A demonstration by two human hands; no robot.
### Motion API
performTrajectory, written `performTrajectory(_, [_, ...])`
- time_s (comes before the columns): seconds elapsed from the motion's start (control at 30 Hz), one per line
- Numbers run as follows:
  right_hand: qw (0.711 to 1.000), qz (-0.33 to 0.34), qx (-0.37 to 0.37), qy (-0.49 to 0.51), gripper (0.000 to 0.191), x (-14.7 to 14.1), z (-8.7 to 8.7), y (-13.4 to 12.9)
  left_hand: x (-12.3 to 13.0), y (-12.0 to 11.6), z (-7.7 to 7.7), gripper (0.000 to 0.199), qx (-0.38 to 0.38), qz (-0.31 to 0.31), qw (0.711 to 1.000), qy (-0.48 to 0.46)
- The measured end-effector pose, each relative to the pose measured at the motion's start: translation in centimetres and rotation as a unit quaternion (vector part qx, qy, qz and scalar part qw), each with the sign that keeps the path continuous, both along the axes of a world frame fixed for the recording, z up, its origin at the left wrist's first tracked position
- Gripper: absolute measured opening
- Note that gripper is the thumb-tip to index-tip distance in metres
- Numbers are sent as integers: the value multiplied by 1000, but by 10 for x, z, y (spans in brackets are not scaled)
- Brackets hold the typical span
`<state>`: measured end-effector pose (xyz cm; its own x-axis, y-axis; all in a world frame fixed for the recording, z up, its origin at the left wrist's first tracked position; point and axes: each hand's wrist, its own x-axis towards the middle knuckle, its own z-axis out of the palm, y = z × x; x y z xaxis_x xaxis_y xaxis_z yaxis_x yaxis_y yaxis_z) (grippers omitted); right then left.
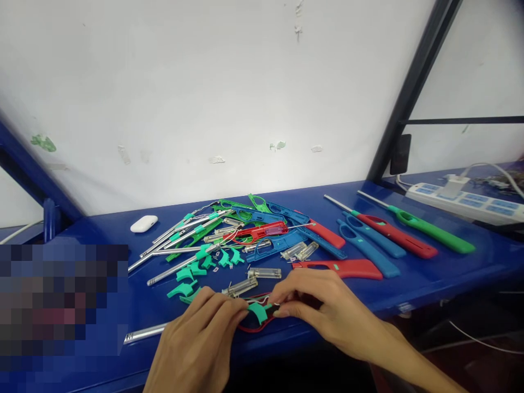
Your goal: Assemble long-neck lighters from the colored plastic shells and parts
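At the front edge of the table, a red lighter shell point(250, 329) lies under both hands, mostly covered by them. A green trigger point(258, 312) sits over it, with a small dark part at its right end. My left hand point(200, 333) is closed around the shell, its fingertips by the trigger's left side. From beneath that hand a silver metal tube point(145, 332) sticks out to the left. My right hand point(315, 300) pinches at the trigger's right end; thumb and forefinger are close together. White wire shows between the hands.
Behind the hands lie loose green triggers point(183, 290), clear fuel tanks point(265, 273), metal tubes point(176, 268) and coloured shells point(274, 244). Long lighters point(434, 230) rest at right. A white earbud case point(144, 224) sits back left; a power strip point(466, 203) lies far right.
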<state>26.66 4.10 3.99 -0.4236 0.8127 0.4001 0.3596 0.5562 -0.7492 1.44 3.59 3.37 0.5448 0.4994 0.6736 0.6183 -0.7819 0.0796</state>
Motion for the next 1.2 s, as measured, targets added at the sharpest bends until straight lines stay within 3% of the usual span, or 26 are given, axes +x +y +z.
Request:
performTrajectory(0.63, [1000, -9, -5, -6, 9, 0, -2, -1, -4, 3, -4, 40, 29, 31, 999, 21])
performTrajectory(1.2, [1000, -6, 19, -7, 8, -1, -6, 1, -3, 6, -9, 36, 20, 48, 998, 44])
